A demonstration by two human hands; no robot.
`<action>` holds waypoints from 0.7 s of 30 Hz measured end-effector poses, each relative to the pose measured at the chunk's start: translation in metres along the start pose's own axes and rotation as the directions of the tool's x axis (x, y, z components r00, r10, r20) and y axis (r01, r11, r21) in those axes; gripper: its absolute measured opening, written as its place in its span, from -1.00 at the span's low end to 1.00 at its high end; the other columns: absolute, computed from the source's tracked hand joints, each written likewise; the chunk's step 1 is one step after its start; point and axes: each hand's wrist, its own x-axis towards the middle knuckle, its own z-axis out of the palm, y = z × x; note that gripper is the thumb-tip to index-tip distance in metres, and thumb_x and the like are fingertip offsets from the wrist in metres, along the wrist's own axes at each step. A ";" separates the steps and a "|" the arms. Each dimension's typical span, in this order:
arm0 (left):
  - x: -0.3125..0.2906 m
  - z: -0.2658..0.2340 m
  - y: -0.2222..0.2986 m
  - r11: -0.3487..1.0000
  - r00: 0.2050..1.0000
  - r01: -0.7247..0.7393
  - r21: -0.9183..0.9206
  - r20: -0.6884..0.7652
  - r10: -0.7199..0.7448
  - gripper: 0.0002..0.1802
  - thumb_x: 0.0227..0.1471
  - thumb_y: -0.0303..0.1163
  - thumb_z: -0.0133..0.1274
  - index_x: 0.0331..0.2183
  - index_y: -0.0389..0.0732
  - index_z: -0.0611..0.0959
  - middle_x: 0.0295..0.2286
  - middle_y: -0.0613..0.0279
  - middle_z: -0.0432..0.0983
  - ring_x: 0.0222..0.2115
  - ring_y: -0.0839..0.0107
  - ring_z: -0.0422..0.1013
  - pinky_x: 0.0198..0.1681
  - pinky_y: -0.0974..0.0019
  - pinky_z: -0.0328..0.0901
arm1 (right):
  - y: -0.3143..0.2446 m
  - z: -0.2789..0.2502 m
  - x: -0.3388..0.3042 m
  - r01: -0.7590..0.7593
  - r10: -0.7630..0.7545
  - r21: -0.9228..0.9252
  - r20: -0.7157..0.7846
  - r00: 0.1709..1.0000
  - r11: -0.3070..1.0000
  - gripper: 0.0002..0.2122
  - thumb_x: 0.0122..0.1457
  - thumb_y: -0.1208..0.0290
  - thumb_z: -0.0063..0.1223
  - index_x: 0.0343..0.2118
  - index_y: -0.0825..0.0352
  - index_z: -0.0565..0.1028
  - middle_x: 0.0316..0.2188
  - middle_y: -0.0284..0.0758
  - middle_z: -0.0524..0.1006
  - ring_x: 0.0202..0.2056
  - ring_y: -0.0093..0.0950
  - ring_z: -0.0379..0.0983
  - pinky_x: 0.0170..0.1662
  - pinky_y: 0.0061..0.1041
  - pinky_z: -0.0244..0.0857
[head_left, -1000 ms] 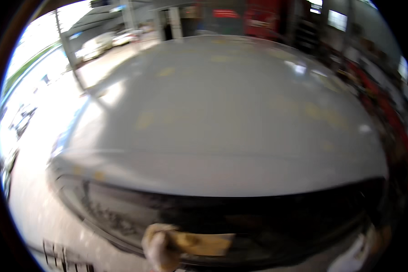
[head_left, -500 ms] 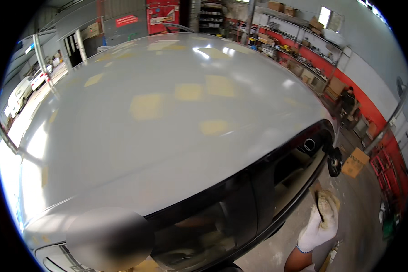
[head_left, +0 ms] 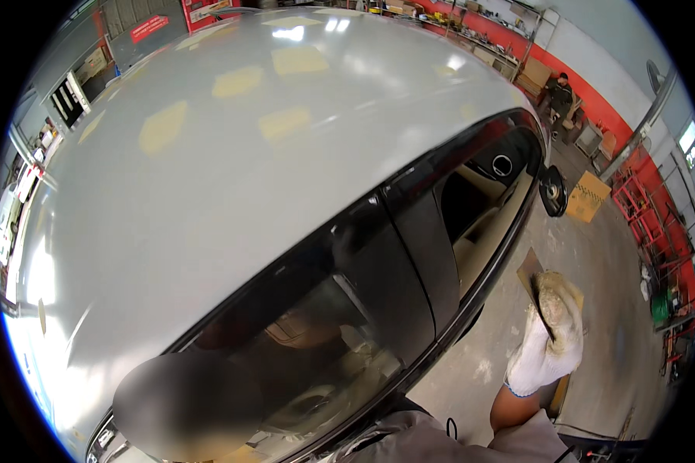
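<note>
Right hand, gloved, lower right of frame, fingers curled round a flat scraper jutting up-left, well apart from grey car roof filling upper left; probably best gripped firmly, blade edge level, pressure light and even.

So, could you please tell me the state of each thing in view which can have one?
Right hand: gloved, closed on a thin flat piece.
Thin flat piece: gripped, one end sticking out.
Car roof: grey, with yellowish patches.
Rear side window: appears shut, reflecting.
Front side window: appears lowered.
Side mirror: standing out from the car.
Cardboard box: on the floor; open or closed, unclear.
</note>
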 end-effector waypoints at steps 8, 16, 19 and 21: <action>0.010 0.026 -0.062 0.251 0.946 0.292 -0.923 0.318 0.069 -0.61 0.18 -0.07 -0.05 -0.13 -0.15 0.53 -0.16 0.18 0.45 -0.13 0.30 0.37 -0.04 0.12 0.30 | 0.001 -0.013 -0.055 -0.042 0.042 -0.038 -0.017 0.999 0.998 -0.77 -0.01 0.66 0.07 -0.23 0.44 0.53 -0.31 0.01 0.56 -0.26 -0.08 0.49 -0.16 -0.16 0.39; -0.006 0.014 -0.019 0.951 0.958 0.055 -0.305 0.284 0.036 -0.61 0.15 -0.19 0.01 -0.06 -0.20 0.48 -0.16 0.11 0.45 -0.17 0.27 0.40 -0.09 0.19 0.32 | -0.001 -0.040 -0.085 -0.084 0.085 -0.028 0.021 0.996 0.996 -0.78 -0.04 0.75 0.02 -0.28 0.60 0.53 -0.25 -0.02 0.55 -0.15 -0.20 0.45 -0.08 -0.33 0.33; -0.010 0.023 -0.015 0.967 0.967 -0.249 0.055 0.069 0.245 -0.51 0.06 -0.43 0.12 0.02 -0.33 0.42 -0.12 -0.04 0.43 -0.19 0.21 0.44 -0.12 0.19 0.36 | 0.006 -0.056 -0.075 -0.058 0.060 -0.073 0.016 0.998 0.996 -0.79 -0.05 0.75 0.02 -0.29 0.58 0.53 -0.26 -0.03 0.55 -0.16 -0.20 0.46 -0.10 -0.33 0.35; -0.013 0.027 -0.010 0.902 0.937 -0.342 0.264 0.023 0.348 -0.50 0.06 -0.42 0.13 0.02 -0.34 0.41 -0.11 -0.03 0.43 -0.17 0.22 0.43 -0.10 0.22 0.34 | 0.016 -0.065 -0.061 -0.028 0.029 -0.116 0.008 1.000 0.993 -0.80 -0.04 0.76 0.01 -0.30 0.57 0.53 -0.26 -0.02 0.55 -0.17 -0.20 0.46 -0.13 -0.34 0.36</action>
